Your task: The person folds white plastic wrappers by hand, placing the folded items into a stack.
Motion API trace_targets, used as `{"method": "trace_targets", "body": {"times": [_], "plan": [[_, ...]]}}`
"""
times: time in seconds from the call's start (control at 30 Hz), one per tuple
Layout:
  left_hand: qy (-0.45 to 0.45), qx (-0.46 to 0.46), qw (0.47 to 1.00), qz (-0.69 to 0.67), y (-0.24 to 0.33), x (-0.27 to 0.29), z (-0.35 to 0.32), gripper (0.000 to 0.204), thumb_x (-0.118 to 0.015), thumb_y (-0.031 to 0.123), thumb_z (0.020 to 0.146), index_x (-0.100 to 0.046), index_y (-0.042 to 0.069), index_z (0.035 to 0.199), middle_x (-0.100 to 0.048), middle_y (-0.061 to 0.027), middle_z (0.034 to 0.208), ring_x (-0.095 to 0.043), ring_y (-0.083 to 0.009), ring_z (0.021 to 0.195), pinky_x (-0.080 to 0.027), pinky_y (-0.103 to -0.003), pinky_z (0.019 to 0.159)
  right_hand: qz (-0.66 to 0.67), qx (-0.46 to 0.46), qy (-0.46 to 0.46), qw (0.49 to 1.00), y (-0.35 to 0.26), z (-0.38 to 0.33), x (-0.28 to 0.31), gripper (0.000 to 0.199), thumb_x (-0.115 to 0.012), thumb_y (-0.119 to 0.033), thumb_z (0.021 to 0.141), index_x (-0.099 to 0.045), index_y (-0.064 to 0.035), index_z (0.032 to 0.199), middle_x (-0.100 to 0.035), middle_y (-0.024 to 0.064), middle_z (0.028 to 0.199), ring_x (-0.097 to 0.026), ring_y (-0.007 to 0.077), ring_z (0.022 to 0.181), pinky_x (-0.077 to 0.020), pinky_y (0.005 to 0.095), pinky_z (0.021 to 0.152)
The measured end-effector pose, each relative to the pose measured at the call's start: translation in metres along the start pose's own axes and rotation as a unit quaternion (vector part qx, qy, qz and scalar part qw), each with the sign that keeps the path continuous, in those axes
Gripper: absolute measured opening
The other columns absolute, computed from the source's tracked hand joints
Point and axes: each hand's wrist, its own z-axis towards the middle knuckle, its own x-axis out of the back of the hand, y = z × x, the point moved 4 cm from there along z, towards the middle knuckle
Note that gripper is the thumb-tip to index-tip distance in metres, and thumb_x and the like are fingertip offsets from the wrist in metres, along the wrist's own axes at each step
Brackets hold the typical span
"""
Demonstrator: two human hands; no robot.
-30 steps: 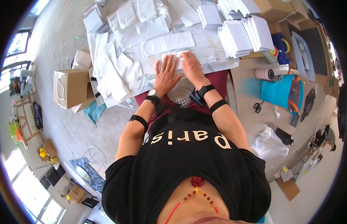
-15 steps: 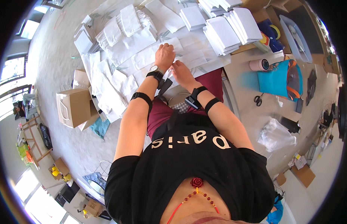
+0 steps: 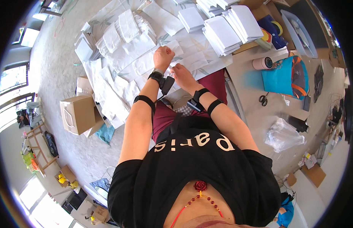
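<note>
Flat white paper bags (image 3: 127, 64) lie spread in overlapping heaps over a patterned table top (image 3: 201, 42). My left hand (image 3: 163, 57) reaches out over them with its fingers curled on the edge of one white paper bag (image 3: 175, 47). My right hand (image 3: 181, 73) is just to the right and nearer to me, its fingers bent on the near edge of a flat white bag (image 3: 194, 60). Both wrists carry black bands. The fingertips of both hands are partly hidden.
Neat stacks of white bags (image 3: 226, 27) stand at the back right, a smaller stack (image 3: 191, 17) behind. A tape roll (image 3: 263, 62), blue bag (image 3: 284, 78), scissors (image 3: 263, 99) and clear plastic bag (image 3: 283, 133) lie right. A cardboard box (image 3: 79, 113) stands on the floor left.
Both hands went from lying flat, palms down, on the bags to curled fingers. My left hand has reached further out; my right hand has stayed nearer to me.
</note>
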Motion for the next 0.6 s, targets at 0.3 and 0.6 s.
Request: {"method": "trace_targets", "body": {"times": [0.3,0.6], "plan": [[0.116,0.161,0.797,-0.571,-0.071,0.077,-0.033,0.015,-0.069,0.012,0.098,-0.07,0.001,0.108,-0.071,-0.0046,0.099,-0.069,-0.0169,0.093,-0.057,-0.032,0.088,0.012,-0.016,-0.027,0.999,-0.003,0.001,0.002,0.018,-0.061,-0.001,0.089,-0.066,-0.0028,0.107,-0.062,0.0177,0.105,-0.062,0.0388,0.105,-0.0521,0.0467,0.092],[0.266,0.004,0.821,-0.505,-0.023,0.227,-0.079,0.007,-0.065,0.003,0.1,-0.069,0.001,0.106,-0.07,-0.0027,0.106,-0.064,-0.01,0.092,-0.053,-0.028,0.089,0.05,-0.022,-0.007,0.998,-0.004,0.006,0.007,0.024,-0.064,-0.002,0.091,-0.064,-0.0018,0.116,-0.065,0.0179,0.11,-0.065,0.0375,0.104,-0.054,0.0456,0.09]]}}
